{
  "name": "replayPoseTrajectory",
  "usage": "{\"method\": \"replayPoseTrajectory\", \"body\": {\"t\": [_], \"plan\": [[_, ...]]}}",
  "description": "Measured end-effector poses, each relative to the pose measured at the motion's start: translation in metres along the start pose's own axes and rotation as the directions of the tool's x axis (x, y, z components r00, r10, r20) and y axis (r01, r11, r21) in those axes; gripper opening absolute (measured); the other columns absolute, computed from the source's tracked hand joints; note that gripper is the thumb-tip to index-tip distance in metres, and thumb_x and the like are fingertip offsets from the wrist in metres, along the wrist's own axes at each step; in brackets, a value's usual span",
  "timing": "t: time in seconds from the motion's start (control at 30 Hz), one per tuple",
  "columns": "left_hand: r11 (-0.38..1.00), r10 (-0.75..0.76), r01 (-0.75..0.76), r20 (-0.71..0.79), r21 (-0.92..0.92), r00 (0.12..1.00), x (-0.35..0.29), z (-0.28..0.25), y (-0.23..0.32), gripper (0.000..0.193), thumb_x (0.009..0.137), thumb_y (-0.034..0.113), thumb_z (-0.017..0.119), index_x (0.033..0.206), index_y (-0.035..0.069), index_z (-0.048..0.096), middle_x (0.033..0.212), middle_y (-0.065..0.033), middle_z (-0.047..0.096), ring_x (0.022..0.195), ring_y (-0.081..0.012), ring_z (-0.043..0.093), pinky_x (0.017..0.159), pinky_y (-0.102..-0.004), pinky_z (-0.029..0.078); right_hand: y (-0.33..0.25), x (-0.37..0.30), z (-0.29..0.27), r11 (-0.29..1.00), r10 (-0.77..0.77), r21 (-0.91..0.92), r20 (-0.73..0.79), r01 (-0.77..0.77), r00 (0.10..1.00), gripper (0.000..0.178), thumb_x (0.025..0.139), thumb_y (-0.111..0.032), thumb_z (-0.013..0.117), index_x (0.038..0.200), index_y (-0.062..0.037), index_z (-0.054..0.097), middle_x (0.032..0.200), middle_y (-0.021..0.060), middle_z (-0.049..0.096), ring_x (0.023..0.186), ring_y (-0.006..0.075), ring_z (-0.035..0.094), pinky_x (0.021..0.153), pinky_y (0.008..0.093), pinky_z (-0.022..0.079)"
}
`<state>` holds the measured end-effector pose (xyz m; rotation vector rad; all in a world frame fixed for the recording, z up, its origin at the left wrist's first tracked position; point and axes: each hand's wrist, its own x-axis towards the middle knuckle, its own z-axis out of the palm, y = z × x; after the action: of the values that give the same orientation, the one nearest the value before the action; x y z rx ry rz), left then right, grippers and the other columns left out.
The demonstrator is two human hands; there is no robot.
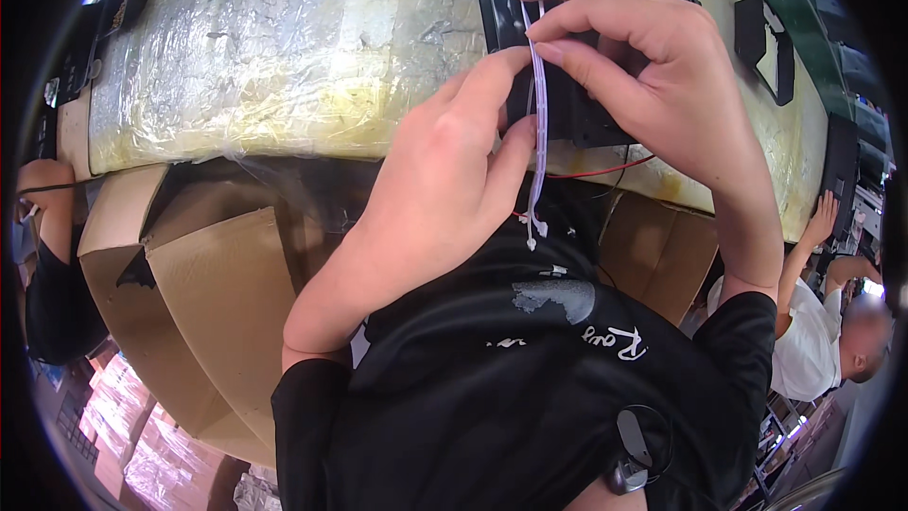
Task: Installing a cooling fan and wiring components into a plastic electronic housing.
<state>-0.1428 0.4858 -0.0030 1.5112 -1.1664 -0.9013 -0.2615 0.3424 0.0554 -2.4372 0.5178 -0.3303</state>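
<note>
Both hands are up at the near edge of the long workbench wrapped in crinkled clear plastic film (284, 47). The right hand (662, 85) arches over a black moulded plastic housing (567, 109), thumb and forefinger pinching a thin white ribbon cable (539, 132) that hangs straight down past the bench edge. The left hand (445, 180) comes in from below, forefinger and thumb touching that cable lower down. A thin red wire (605, 170) runs out from under the housing, to the right. Open brown cardboard boxes (218, 303) sit below the bench on the left. Far right, another person in a white shirt (813, 341) works at the same bench.
</note>
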Motion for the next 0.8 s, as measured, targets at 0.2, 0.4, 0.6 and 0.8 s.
{"method": "replayPoseTrajectory", "body": {"t": [0.2, 0.4, 0.6, 0.8], "plan": [[0.982, 0.044, -0.049, 0.031, 0.182, 0.999, 0.002, -0.011, 0.003, 0.031, 0.089, -0.002, 0.058, 0.12, 0.0, 0.051, 0.072, -0.01, 0.058, 0.048, -0.0123, 0.052, 0.047, -0.027, 0.038, 0.001, 0.0, 0.0, 0.999, 0.024, 0.045, 0.042, -0.026, 0.999, 0.01, 0.084, 0.0, 0.066, 0.093, 0.0023, 0.069, 0.112, 0.0079, 0.07, 0.061, 0.0051, 0.05, 0.058, 0.0209, 0.043], [0.99, -0.022, 0.011, 0.079, 0.141, 0.997, 0.003, -0.008, 0.001, 0.036, 0.09, -0.002, 0.059, 0.123, 0.001, 0.045, 0.07, -0.0095, 0.058, 0.051, -0.0108, 0.053, 0.047, -0.0268, 0.037, 0.0, -0.001, 0.0, 0.996, 0.047, 0.07, 0.034, -0.049, 0.998, 0.01, 0.084, 0.001, 0.065, 0.093, 0.0039, 0.068, 0.113, 0.0083, 0.07, 0.064, 0.0047, 0.054, 0.059, 0.0203, 0.044], [0.991, -0.123, 0.132, 0.195, -0.034, 0.973, 0.009, -0.018, -0.002, 0.036, 0.091, -0.001, 0.059, 0.124, 0.002, 0.045, 0.069, -0.0049, 0.059, 0.054, -0.0066, 0.054, 0.046, -0.0234, 0.038, 0.002, -0.001, 0.001, 0.994, 0.06, 0.09, 0.025, -0.062, 0.998, 0.01, 0.084, 0.001, 0.066, 0.093, 0.0033, 0.068, 0.112, 0.0081, 0.07, 0.063, 0.0056, 0.054, 0.058, 0.0209, 0.044], [0.743, -0.263, 0.373, 0.269, -0.556, 0.926, 0.026, -0.039, 0.0, 0.026, 0.091, 0.014, 0.067, 0.104, -0.009, 0.066, 0.093, -0.0185, 0.072, 0.069, -0.0195, 0.072, 0.058, -0.0253, 0.059, 0.002, -0.001, 0.001, 0.998, 0.024, 0.06, 0.011, -0.024, 1.0, 0.01, 0.082, 0.001, 0.066, 0.092, 0.0023, 0.069, 0.108, 0.0091, 0.071, 0.064, 0.0091, 0.058, 0.059, 0.0231, 0.046]]}}
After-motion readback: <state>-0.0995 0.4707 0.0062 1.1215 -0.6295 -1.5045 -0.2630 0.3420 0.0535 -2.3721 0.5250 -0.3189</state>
